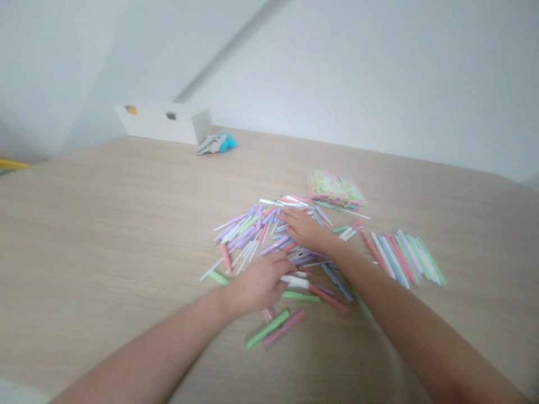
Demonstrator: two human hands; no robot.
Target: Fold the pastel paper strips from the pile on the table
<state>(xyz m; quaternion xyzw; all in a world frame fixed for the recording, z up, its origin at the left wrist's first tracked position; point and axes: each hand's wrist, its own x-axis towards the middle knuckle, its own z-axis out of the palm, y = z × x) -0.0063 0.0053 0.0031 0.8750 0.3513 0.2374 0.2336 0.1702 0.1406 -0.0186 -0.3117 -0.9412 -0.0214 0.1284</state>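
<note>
A messy pile of thin paper sticks lies in the middle of the tabletop. They look like paper straws in soft purple, pink, green, blue and white, and they cross over each other every which way. They look very light and a bit stiff. They may roll easily and could bend if squeezed hard. The best place to hold one looks like its middle.

The left hand is at the near edge of the pile, just beside a fat white stick. Its fingers are close together and reach over the sticks. The right hand lies on the far part of the pile, with its fingers a little spread. I cannot tell if either hand is pinching a stick.

Below the pile lie a green stick and a pink stick. To the right, more sticks lie side by side in a neat row. Behind the pile sits a stack of pink and green paper packs. Far back, a white box and a gray and blue bundle sit by a pale wall.
</note>
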